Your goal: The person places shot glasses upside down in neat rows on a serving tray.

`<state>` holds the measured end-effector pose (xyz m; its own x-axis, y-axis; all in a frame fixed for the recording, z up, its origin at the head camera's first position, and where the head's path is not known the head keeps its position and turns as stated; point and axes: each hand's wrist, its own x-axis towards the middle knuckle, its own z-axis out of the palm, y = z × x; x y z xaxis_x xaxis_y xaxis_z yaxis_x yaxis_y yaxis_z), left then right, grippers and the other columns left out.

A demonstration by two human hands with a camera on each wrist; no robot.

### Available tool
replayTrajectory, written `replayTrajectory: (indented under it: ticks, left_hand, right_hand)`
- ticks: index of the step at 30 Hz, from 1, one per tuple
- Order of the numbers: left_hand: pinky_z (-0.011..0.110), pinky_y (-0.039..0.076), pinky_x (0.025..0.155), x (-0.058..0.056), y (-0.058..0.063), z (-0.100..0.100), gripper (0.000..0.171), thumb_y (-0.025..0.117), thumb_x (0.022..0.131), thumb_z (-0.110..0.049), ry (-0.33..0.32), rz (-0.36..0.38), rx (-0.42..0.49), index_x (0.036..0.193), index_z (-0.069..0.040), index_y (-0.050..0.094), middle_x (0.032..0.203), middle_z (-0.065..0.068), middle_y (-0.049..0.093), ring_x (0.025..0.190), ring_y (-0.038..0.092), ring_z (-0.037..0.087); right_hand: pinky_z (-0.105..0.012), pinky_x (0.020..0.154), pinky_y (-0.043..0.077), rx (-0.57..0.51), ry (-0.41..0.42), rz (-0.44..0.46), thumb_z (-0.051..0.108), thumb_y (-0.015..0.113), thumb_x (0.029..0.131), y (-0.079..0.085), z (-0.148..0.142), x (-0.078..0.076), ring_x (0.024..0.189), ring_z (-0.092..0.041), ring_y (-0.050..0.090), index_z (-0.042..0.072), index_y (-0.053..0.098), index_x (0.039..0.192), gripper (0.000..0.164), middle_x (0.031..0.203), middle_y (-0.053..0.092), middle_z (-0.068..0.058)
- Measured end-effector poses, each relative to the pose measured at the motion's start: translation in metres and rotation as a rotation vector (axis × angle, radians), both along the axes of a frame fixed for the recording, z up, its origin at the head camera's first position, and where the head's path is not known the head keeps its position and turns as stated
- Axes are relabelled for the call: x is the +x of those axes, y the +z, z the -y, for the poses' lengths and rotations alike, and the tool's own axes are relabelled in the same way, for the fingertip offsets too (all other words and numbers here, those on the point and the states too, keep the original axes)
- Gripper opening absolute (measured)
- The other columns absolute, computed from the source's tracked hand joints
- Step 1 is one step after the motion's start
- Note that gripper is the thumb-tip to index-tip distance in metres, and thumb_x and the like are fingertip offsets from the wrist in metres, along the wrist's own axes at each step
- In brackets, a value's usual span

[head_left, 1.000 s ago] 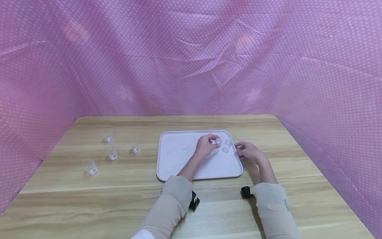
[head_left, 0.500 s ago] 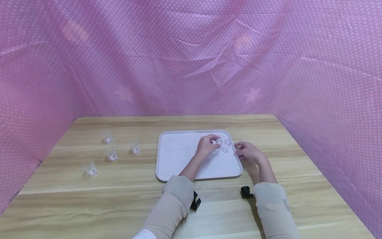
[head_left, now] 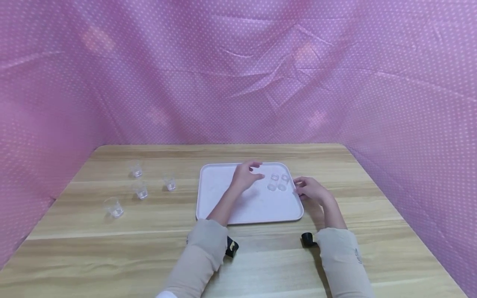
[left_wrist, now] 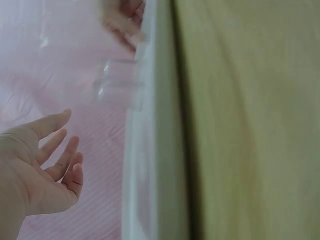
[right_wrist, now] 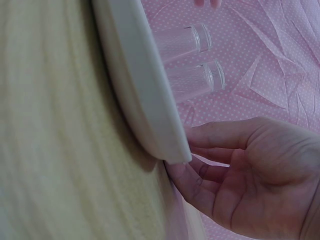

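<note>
My left hand (head_left: 246, 177) hovers over the white tray (head_left: 231, 211), thumb and fingers spread with nothing between them. Two clear shot glasses stand upside down near the tray's right end: a left glass (head_left: 273, 182) and a right glass (head_left: 284, 182). In the right wrist view, the thick bases of the near glass (right_wrist: 215, 76) and the far glass (right_wrist: 202, 37) point upward. My right hand (head_left: 313, 190) holds the tray's right edge; the right wrist view shows its thumb at the rim and fingers curled beneath it. In the left wrist view the left hand (left_wrist: 45, 165) is apart from the glasses.
Several clear glasses stand upright on the wooden table (head_left: 123, 256) left of the tray, among them a near one (head_left: 114, 209) and one closer to the tray (head_left: 169, 184). A pink dotted cloth (head_left: 238, 82) hangs around the table's back and sides.
My left hand has let go of the left glass on the tray and drawn back to the left, fingers spreading. The right hand stays at the tray's edge.
</note>
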<state>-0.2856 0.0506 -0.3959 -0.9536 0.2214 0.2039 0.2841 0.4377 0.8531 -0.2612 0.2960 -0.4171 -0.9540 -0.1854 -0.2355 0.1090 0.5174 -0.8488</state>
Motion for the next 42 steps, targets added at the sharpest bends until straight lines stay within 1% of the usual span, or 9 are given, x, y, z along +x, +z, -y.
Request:
replayTrajectory:
  ticks: [6,8,13,16,20,25,31,37,42]
  left_hand:
    - [0.038,0.043,0.085,0.002,0.014,0.035,0.042,0.074,0.075,-0.008,0.047,0.007,0.033,0.115,-0.005,0.061,0.114,0.01,0.061,0.106,0.052,0.032]
    - [0.039,0.043,0.085,0.004,0.017,0.047,0.042,0.074,0.075,-0.008,0.066,-0.003,0.035,0.115,-0.005,0.061,0.114,0.011,0.061,0.106,0.051,0.033]
    - [0.039,0.042,0.086,0.007,0.024,0.078,0.041,0.073,0.077,-0.01,0.137,-0.007,0.018,0.116,-0.006,0.061,0.116,0.011,0.06,0.106,0.051,0.03]
    - [0.039,0.041,0.088,0.01,0.029,0.096,0.041,0.072,0.078,-0.011,0.176,0.012,0.025,0.117,-0.007,0.06,0.119,0.01,0.058,0.108,0.049,0.028]
    - [0.04,0.04,0.088,0.016,0.032,0.122,0.041,0.07,0.079,-0.011,0.214,0.037,0.044,0.119,-0.007,0.059,0.122,0.009,0.056,0.11,0.045,0.027]
    - [0.044,0.039,0.089,0.02,0.03,0.153,0.041,0.069,0.081,-0.014,0.266,0.051,0.027,0.12,-0.008,0.059,0.124,0.009,0.054,0.113,0.043,0.028]
    - [0.044,0.038,0.09,0.026,0.026,0.183,0.042,0.07,0.08,-0.015,0.338,0.037,0.039,0.12,-0.005,0.058,0.125,0.012,0.054,0.112,0.044,0.03]
    - [0.045,0.038,0.091,0.033,0.018,0.205,0.044,0.069,0.081,-0.016,0.395,0.054,0.042,0.122,-0.005,0.056,0.127,0.013,0.051,0.114,0.043,0.031]
    - [0.047,0.036,0.093,0.035,0.01,0.216,0.048,0.068,0.082,-0.016,0.416,0.087,0.048,0.127,-0.006,0.052,0.13,0.013,0.048,0.117,0.04,0.032]
  right_hand:
    - [-0.034,0.073,0.052,0.013,0.001,-0.005,-0.004,0.05,0.087,-0.002,-0.001,-0.001,0.082,-0.022,0.057,-0.014,0.04,0.127,0.042,0.103,0.052,-0.024]
    - [-0.033,0.073,0.052,0.016,-0.002,-0.004,-0.003,0.05,0.087,-0.003,-0.001,-0.002,0.081,-0.022,0.058,-0.013,0.04,0.127,0.042,0.104,0.053,-0.024]
    - [-0.033,0.073,0.052,0.013,-0.011,-0.006,-0.002,0.052,0.087,-0.005,-0.002,-0.003,0.08,-0.021,0.059,-0.014,0.041,0.126,0.043,0.104,0.054,-0.024]
    - [-0.033,0.073,0.052,0.016,-0.003,-0.014,-0.002,0.052,0.087,-0.005,-0.002,-0.003,0.08,-0.021,0.059,-0.015,0.04,0.127,0.044,0.104,0.054,-0.025]
    - [-0.033,0.073,0.052,0.018,-0.001,-0.017,-0.002,0.051,0.087,-0.003,-0.002,-0.002,0.08,-0.021,0.059,-0.014,0.04,0.127,0.043,0.104,0.053,-0.026]
    - [-0.033,0.073,0.052,0.03,-0.001,-0.013,-0.001,0.051,0.087,-0.002,-0.001,-0.003,0.08,-0.021,0.059,-0.014,0.04,0.127,0.043,0.105,0.053,-0.026]
    - [-0.034,0.074,0.052,0.03,0.007,-0.018,-0.002,0.051,0.087,-0.002,0.0,-0.002,0.081,-0.022,0.059,-0.015,0.04,0.127,0.043,0.105,0.053,-0.026]
    - [-0.036,0.075,0.051,0.027,0.008,-0.014,-0.002,0.05,0.087,-0.001,0.0,0.0,0.083,-0.022,0.058,-0.015,0.039,0.127,0.043,0.106,0.052,-0.027]
    - [-0.034,0.074,0.052,0.021,0.01,-0.02,-0.003,0.051,0.086,-0.002,0.0,0.0,0.081,-0.021,0.058,-0.016,0.039,0.126,0.043,0.104,0.053,-0.026]
